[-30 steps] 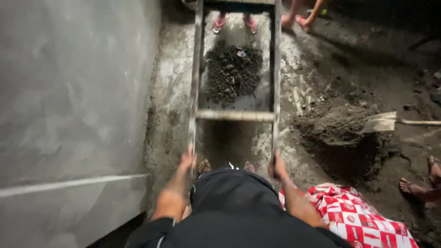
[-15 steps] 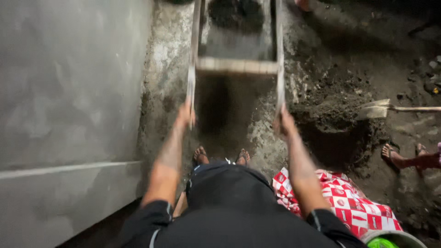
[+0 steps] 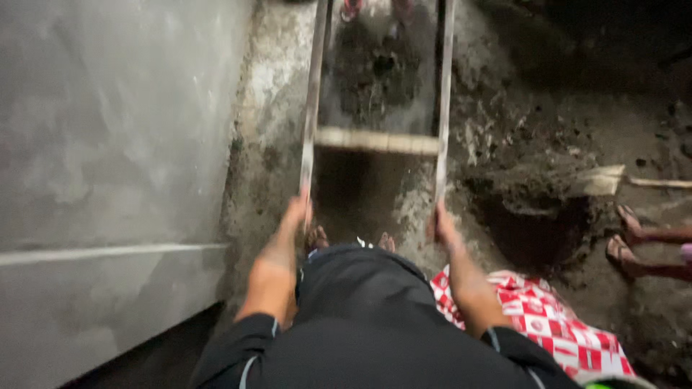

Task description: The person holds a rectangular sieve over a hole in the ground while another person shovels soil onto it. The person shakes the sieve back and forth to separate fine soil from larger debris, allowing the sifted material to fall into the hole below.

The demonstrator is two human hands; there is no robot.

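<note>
From the head camera, looking straight down, the person stands at the near end of a long wooden frame (image 3: 378, 140) with two side rails and a pale crossbar between them. The left hand (image 3: 297, 212) is wrapped tight around the left rail, its grip pressed together on the wood. The right hand (image 3: 441, 222) is clamped the same way on the right rail. The frame runs away from the person over wet ground, and a dark heap of soil (image 3: 375, 68) lies between the rails beyond the crossbar. A grey concrete wall (image 3: 108, 144) fills the left side. To the right is a mound of mud with a shovel (image 3: 613, 180) resting against it, and another person's bare feet (image 3: 631, 241) just beside that. A red-and-white checked cloth (image 3: 555, 324) lies near the person's right arm. The picture is somewhat blurred.
</note>
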